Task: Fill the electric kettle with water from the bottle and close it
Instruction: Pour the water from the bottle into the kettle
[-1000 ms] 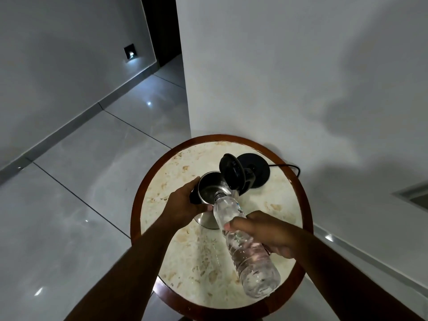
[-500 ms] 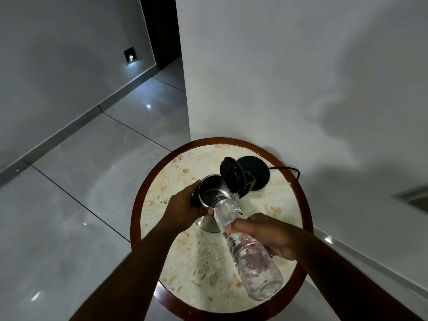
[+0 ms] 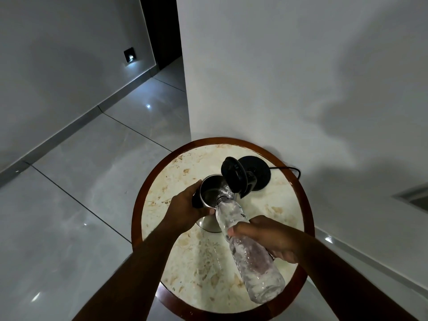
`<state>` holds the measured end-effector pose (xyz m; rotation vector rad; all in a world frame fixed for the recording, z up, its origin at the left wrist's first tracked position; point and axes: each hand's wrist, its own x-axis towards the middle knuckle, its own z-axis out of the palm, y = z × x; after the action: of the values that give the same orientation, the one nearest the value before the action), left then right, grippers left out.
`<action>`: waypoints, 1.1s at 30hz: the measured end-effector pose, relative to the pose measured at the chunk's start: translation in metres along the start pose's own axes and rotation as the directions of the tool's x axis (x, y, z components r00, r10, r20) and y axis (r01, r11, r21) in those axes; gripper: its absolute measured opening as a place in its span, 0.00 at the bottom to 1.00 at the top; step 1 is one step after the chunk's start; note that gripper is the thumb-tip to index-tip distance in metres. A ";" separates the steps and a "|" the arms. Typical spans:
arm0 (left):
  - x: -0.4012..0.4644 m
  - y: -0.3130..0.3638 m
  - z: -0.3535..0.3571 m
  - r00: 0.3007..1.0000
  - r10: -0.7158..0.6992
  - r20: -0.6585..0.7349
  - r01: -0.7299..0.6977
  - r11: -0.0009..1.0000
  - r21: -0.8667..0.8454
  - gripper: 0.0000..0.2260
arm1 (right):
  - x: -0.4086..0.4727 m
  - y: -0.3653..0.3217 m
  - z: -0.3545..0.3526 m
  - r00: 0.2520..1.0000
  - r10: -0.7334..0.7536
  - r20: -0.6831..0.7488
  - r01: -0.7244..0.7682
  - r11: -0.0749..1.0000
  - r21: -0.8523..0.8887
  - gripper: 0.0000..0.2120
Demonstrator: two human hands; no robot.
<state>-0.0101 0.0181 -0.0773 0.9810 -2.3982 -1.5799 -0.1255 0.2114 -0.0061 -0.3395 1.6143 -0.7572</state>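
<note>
A steel electric kettle (image 3: 209, 192) stands on the round marble-topped table (image 3: 284, 205), its black lid (image 3: 232, 173) hinged up and open. My left hand (image 3: 187, 208) grips the kettle's left side. My right hand (image 3: 266, 238) holds a clear plastic water bottle (image 3: 249, 256), tilted mouth-down over the kettle's rim. Water streams from the bottle's neck into the kettle.
The kettle's black power base (image 3: 257, 172) sits behind it at the table's far side, its cord (image 3: 289, 169) trailing right along the white wall. The table has a dark wooden rim (image 3: 136, 216). Glossy tiled floor lies to the left.
The bottle has stayed tipped at the kettle's mouth, pouring. Both hands keep their hold, and the view has shifted only slightly.
</note>
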 end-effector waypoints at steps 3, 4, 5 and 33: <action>-0.001 0.002 0.000 1.000 0.008 -0.003 -0.008 1.000 0.006 0.37 | 0.000 0.002 0.000 1.000 -0.004 0.000 0.004 1.000 -0.004 0.20; -0.001 0.003 0.000 1.000 0.010 -0.003 -0.010 1.000 0.002 0.37 | 0.000 0.003 0.001 1.000 -0.006 -0.007 0.006 1.000 -0.005 0.21; -0.002 0.003 0.000 1.000 0.011 -0.003 -0.011 1.000 -0.001 0.36 | 0.000 0.004 0.001 1.000 -0.010 -0.011 0.010 1.000 -0.012 0.23; -0.079 0.016 0.060 0.992 -0.118 -0.042 0.102 0.957 -0.273 0.24 | 0.054 0.080 0.029 0.835 -0.475 -0.278 0.356 0.851 -0.386 0.30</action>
<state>0.0195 0.1136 -0.0712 1.1019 -2.0497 -1.8289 -0.0927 0.2299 -0.0993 -0.8572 2.0570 -0.9300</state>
